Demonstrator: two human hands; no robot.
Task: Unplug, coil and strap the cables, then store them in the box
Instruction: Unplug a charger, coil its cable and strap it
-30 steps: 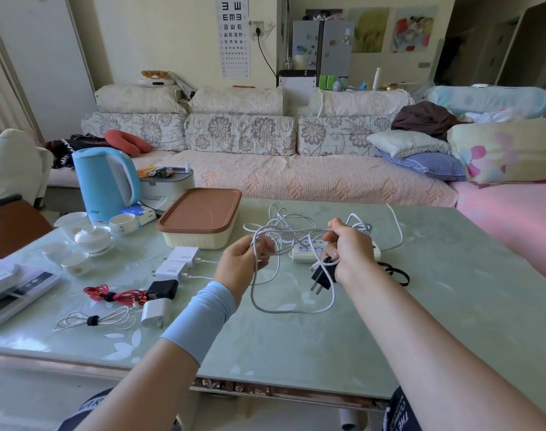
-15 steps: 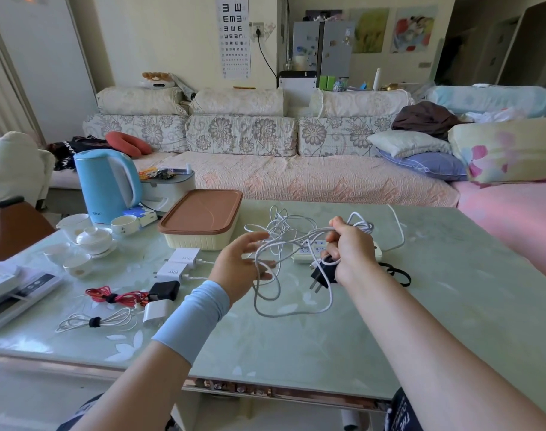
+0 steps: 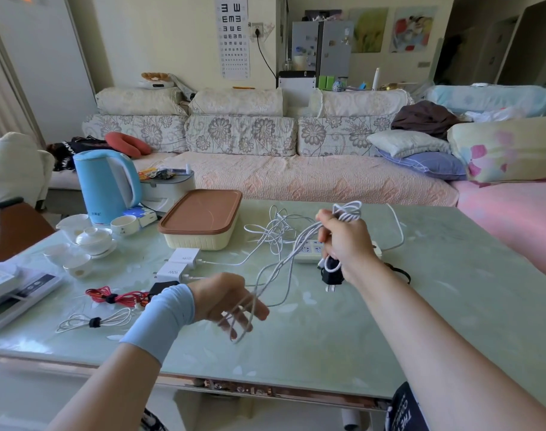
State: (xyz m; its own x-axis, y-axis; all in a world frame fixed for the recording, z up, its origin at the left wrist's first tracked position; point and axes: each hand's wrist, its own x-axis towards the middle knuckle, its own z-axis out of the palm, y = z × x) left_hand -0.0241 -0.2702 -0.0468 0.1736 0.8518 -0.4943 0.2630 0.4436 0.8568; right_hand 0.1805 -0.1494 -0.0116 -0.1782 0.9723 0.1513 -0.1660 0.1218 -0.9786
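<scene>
My right hand [image 3: 343,244] grips a bunch of white cable loops [image 3: 347,211] over the table, and a black plug [image 3: 330,275] hangs below its fist. From there the white cable [image 3: 277,269] stretches down-left to my left hand [image 3: 231,303], whose fingers are spread with the loop end draped over them. A white power strip [image 3: 307,251] lies under my right hand, with more tangled white cable [image 3: 276,228] beside it. The cream box with a brown lid [image 3: 200,222] stands closed, left of the strip.
Two white chargers [image 3: 179,264], a black adapter [image 3: 162,286], a strapped red cable [image 3: 116,297] and a strapped white cable [image 3: 94,321] lie front left. A black strap [image 3: 400,272] lies right of my right wrist. A blue kettle [image 3: 105,185] and tea cups [image 3: 91,241] stand far left.
My left hand has let go near the right hand, opened, and swung down toward me, drawing the cable loop long. My right hand has risen slightly with the coil and plug.
</scene>
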